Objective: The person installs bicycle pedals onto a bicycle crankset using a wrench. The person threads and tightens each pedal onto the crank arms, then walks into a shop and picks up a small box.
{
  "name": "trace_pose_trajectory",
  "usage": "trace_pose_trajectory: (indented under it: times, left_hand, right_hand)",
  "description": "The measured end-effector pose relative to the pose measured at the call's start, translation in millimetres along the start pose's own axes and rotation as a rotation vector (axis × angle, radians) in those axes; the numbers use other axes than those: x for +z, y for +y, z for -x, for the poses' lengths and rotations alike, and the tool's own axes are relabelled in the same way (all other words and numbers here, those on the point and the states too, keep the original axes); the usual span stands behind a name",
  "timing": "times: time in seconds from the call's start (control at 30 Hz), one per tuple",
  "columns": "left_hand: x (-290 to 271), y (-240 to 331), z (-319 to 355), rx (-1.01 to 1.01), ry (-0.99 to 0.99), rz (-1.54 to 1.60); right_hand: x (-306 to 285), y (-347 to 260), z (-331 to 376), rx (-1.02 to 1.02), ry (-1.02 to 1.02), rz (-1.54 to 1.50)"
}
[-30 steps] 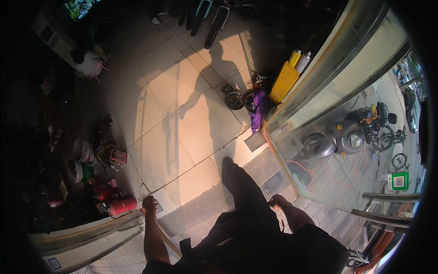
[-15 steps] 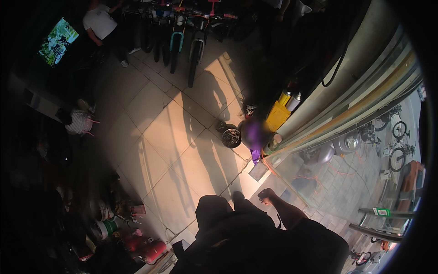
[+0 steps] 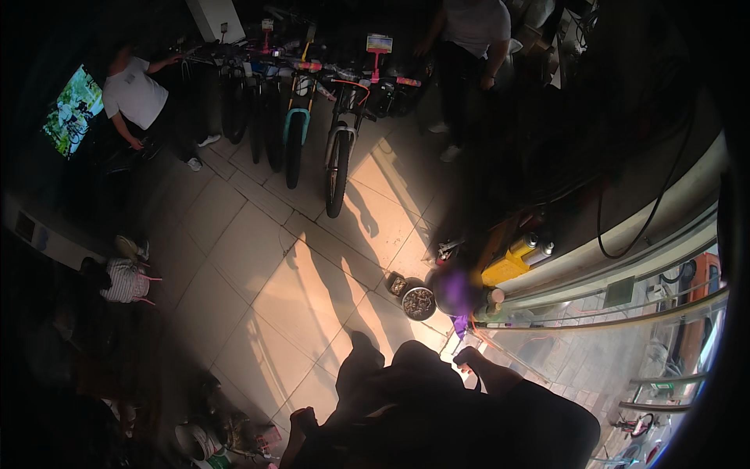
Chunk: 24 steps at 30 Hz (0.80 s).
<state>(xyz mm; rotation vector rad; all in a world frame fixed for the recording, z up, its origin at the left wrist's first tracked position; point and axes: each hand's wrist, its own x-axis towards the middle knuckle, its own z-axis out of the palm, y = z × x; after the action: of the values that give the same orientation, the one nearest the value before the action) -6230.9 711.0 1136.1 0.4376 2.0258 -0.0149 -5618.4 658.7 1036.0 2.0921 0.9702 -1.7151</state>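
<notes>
My right hand hangs at my right side with its fingers curled in, and nothing shows in it. My left hand is a dark shape low by my left hip; its fingers look folded and no object is visible there. Neither hand touches anything around it. Closest ahead of the right hand lie a purple bag or cloth and a round metal pot full of small dark pieces, both on the tiled floor.
Bicycles stand in a row ahead, the nearest with a thick front wheel. One person is at the far left, another at the back. A yellow holder carries spray cans. A glass door curves along the right. A small striped-top figure is left.
The bicycles, pot and yellow holder now sit lower in view, as I have stepped forward or raised my head. My left hand has come into sight; a person at the back shows more fully.
</notes>
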Motion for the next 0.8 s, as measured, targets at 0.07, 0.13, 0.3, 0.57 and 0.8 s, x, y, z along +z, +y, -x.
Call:
trace_pose_trajectory:
  times: [0.07,0.13,0.3,0.57,0.8]
  left_hand:
    - [-25,96,-50,0.010,0.046,0.074]
    - [-52,208,-106,0.063,0.072,0.119]
    - [-49,418,-143,0.333,0.087,0.214]
    - [108,756,-74,0.669,-0.200,0.099]
    - [265,1035,3,1.143,-0.442,-0.538]
  right_hand:
    - [-23,-29,-3,0.055,0.065,-0.453]
    - [-46,-98,27,0.118,0.084,-0.410]
    - [-92,-145,-61,0.105,-0.038,-0.401]
    - [-306,-241,-175,0.134,0.084,-0.603]
    - [-580,-305,-284,-0.267,0.714,-0.039]
